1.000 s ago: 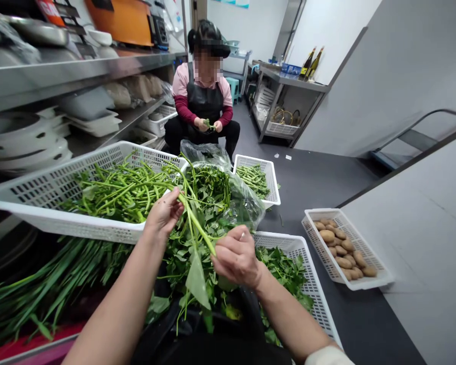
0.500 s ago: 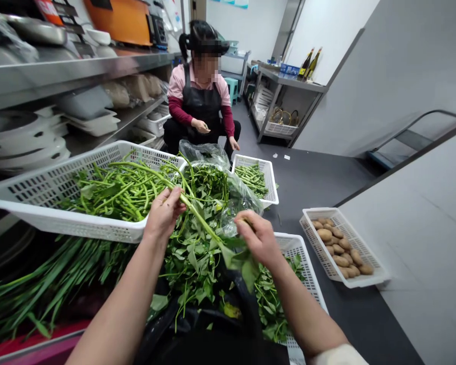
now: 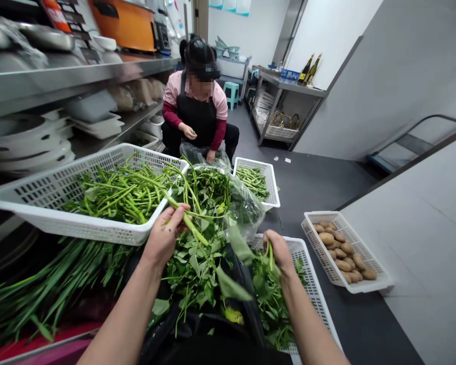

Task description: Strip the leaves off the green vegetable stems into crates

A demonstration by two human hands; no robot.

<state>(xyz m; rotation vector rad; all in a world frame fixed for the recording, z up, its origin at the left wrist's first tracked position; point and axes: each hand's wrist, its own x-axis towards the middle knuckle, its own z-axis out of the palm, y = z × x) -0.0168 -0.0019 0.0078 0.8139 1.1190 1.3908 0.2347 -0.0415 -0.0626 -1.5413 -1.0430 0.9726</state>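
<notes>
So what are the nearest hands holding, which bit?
The left hand grips a green stalk partway along; the right hand holds thin stems, though exactly where is unclear.

Potato basket (image 3: 361, 244) on dark floor (image 3: 311, 185).

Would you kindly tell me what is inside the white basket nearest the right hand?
Leafy greens lie inside the white basket. The right hand and forearm hide part of it, and whatever sits beneath the greens cannot be seen because they cover it.
</notes>
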